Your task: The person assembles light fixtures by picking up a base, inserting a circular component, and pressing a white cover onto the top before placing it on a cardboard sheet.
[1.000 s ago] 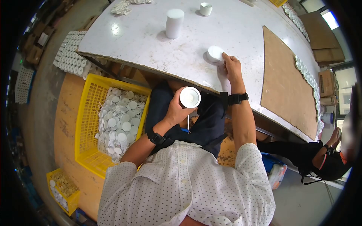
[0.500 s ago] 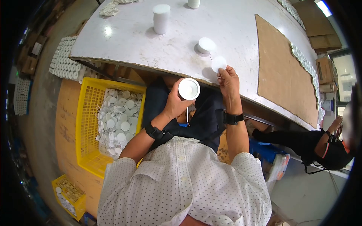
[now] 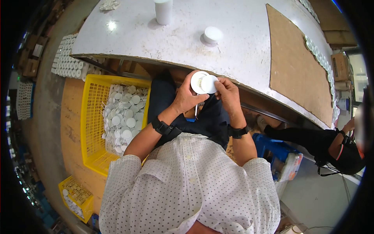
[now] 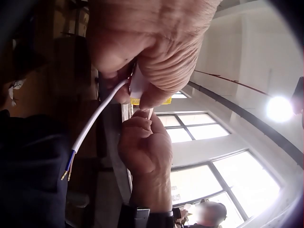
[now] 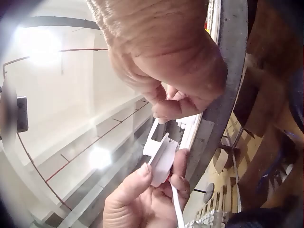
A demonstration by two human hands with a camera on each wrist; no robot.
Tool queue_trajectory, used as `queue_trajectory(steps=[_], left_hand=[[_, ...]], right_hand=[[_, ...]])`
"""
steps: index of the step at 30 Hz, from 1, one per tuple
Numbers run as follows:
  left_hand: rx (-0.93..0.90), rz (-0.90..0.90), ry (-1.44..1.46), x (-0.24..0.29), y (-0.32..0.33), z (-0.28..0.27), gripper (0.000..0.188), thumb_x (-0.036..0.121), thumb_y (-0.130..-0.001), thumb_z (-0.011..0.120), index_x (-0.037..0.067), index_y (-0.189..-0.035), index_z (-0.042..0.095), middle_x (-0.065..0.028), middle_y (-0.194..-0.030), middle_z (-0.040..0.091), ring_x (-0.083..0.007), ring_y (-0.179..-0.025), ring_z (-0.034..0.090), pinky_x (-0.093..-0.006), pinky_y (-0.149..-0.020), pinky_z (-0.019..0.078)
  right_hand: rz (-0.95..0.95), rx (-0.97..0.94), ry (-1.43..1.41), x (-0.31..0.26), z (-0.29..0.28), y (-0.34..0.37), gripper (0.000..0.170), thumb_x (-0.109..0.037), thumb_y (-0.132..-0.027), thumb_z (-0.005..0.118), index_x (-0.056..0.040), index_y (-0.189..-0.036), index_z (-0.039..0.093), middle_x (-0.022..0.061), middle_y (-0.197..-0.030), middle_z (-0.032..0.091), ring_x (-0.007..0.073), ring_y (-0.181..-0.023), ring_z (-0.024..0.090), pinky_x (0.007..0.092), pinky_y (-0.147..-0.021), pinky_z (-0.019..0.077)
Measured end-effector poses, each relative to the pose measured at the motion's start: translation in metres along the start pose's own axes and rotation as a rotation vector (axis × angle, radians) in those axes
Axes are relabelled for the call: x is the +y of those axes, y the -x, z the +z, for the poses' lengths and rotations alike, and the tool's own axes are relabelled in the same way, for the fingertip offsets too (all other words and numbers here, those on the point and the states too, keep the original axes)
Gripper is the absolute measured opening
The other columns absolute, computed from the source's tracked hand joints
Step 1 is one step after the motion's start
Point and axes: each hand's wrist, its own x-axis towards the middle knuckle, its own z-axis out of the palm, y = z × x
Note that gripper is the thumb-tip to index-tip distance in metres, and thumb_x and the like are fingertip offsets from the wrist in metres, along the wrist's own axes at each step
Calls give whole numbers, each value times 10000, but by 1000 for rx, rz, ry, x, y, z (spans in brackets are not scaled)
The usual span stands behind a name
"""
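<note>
On my feed the left hand (image 3: 186,99) curls round a flanged white housing (image 3: 196,82); the right hand (image 3: 229,94) pinches a thin round disc (image 3: 210,84) overlapping its face, both probably smooth plastic.

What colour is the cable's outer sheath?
The cable is white, clearest in the left wrist view.

From above, a white disc (image 3: 210,84) partly overlaps a round white housing (image 3: 196,80).

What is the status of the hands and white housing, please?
Left hand gripping white housing; right hand pinching white disc, overlapping housing in head view; nothing visibly blocking.
</note>
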Motion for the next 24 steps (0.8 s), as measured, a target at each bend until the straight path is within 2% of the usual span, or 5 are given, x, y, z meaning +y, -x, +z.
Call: queue_trajectory(steps=[1, 3, 12, 21, 24], left_hand=[[-3, -2, 0, 3, 0, 0, 696, 69, -697, 685, -3, -1265, 290, -118, -1164, 459, -182, -1085, 453, -302, -896, 403], [15, 30, -220, 7, 0, 1, 654, 93, -713, 672, 12, -1253, 314, -129, -1139, 480, -194, -1055, 480, -301, -877, 424], [105, 64, -389, -3, 1, -4, 522, 213, -782, 619, 38, -1217, 390, -161, -1085, 543, -239, -982, 551, -327, -819, 457], [138, 32, -385, -3, 3, -5, 476, 156, -781, 582, 62, -1212, 404, -178, -1066, 558, -267, -976, 563, -342, -817, 457], [134, -13, -360, -1, 4, -4, 443, 118, -797, 559, 47, -1206, 404, -133, -1065, 545, -200, -968, 537, -307, -824, 445]], right_hand=[[1, 3, -2, 1, 3, 1, 138, -122, -837, 577, -11, -918, 582, -9, -668, 544, 39, -538, 465, 171, -449, 362], [-8, 24, 103, 1, 9, 2, 143, -125, -834, 585, -10, -920, 584, -12, -694, 556, 24, -549, 465, 163, -463, 376], [-36, 80, 147, 0, 26, 2, 154, -112, -795, 636, 1, -875, 567, 7, -715, 568, 41, -582, 499, 170, -498, 416], [-20, 61, 129, 3, 29, 0, 170, -108, -779, 657, -5, -847, 540, 9, -696, 548, 46, -571, 491, 163, -480, 405], [-5, 48, 102, 7, 28, -2, 174, -107, -776, 660, -11, -817, 522, 12, -684, 541, 45, -563, 484, 168, -470, 403]])
